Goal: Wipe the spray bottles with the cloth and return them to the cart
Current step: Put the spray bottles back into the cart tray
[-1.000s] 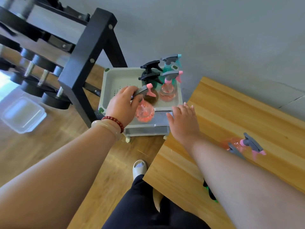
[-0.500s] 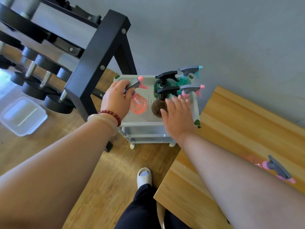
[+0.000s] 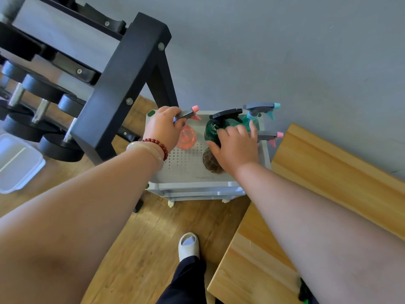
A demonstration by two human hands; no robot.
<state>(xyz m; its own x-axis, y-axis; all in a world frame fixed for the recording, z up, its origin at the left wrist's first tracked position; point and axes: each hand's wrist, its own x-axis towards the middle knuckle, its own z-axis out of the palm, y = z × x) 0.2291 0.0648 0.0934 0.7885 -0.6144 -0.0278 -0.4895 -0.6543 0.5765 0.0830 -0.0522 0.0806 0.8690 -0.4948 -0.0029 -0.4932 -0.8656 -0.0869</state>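
The grey cart stands by the wall with several spray bottles on its perforated top tray. My left hand grips the grey trigger head of a pink spray bottle, which is at the tray's far left. My right hand curls over the top of a brown spray bottle, hiding its head. Behind it stand a dark green bottle with a black head and a teal bottle. Another pink-nozzled bottle shows to the right of my hand. No cloth can be made out.
A black dumbbell rack stands close to the cart's left. A wooden table adjoins the cart's right, with a dark green item half hidden by my arm. A clear plastic box lies on the wooden floor, and my slippered foot is below the cart.
My left hand has carried the pink bottle from the cart's near edge to the tray's far left. My right hand left the table corner and came down on the brown bottle.
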